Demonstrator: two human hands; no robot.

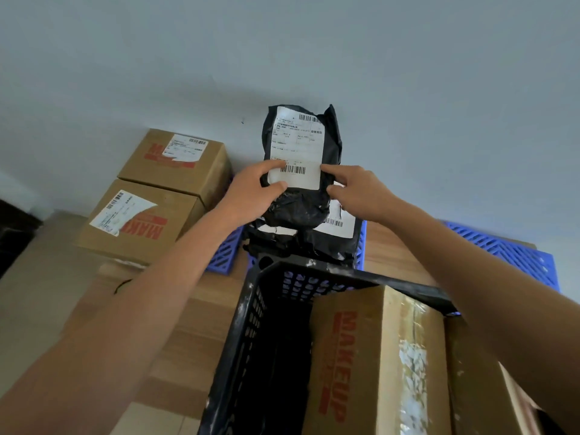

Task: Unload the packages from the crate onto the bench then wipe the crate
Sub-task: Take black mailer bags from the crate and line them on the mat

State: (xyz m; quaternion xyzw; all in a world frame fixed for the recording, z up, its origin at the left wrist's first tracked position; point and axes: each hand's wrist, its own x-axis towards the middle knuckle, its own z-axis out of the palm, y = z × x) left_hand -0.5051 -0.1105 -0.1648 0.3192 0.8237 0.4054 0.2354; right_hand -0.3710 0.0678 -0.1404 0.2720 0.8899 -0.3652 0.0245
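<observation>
A black plastic mailer package (329,142) with a white shipping label stands upright against the wall, on top of another black mailer (317,240). My left hand (251,193) grips its lower left side, thumb across the label. My right hand (357,189) pinches its lower right edge. Below, the black perforated crate (251,324) holds a tall cardboard box (370,365) printed MAKEUP on its right side; the crate's left half looks dark and hollow.
Two cardboard boxes (175,158) (138,221) with labels sit at the left by the wall. Blue slatted plastic panels (508,249) (224,255) lie on the wooden bench (389,246). More cardboard (489,387) shows at the lower right.
</observation>
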